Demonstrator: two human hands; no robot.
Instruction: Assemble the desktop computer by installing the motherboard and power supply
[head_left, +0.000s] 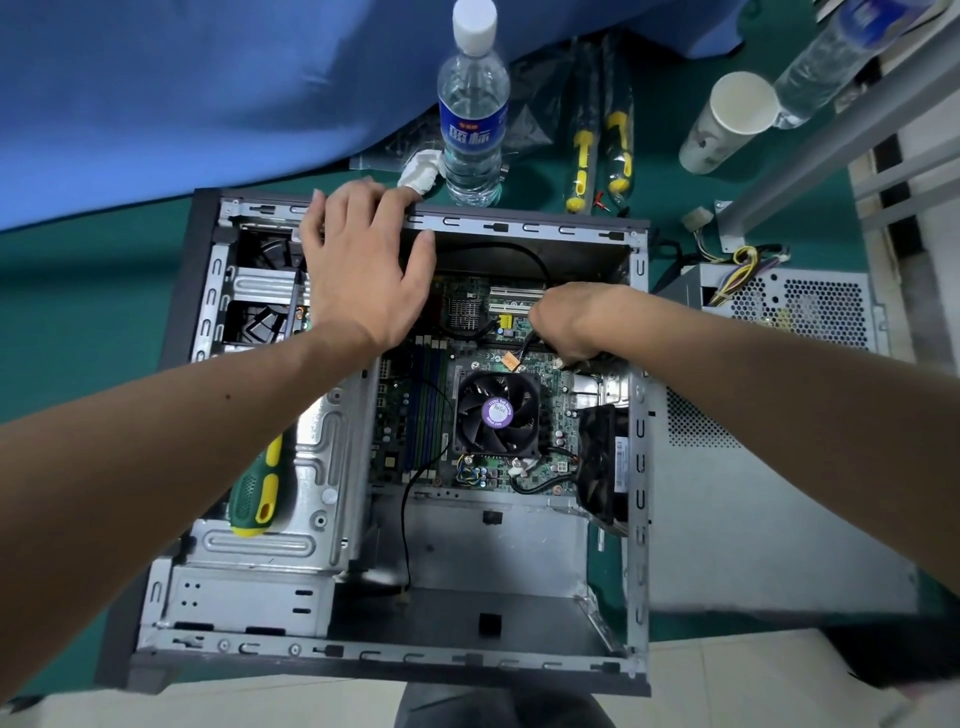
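Nearest the camera, the open case (638, 467) lies on its side on the green table (78, 322), its lower bay bare metal. On the drive cage at left rests a green-and-yellow screwdriver (257, 488). Further in, the motherboard (415, 415) sits in the case, its fan (497, 413) at the middle. The right hand (563, 325) reaches down over the board, fingers curled and pinching a small cable connector (524, 349). The left hand (363, 265) lies flat, fingers spread, on the far rim. Right of the case, outside it, sits the power supply (810, 306). Beyond stand a water bottle (472, 114) and a paper cup (727, 122).
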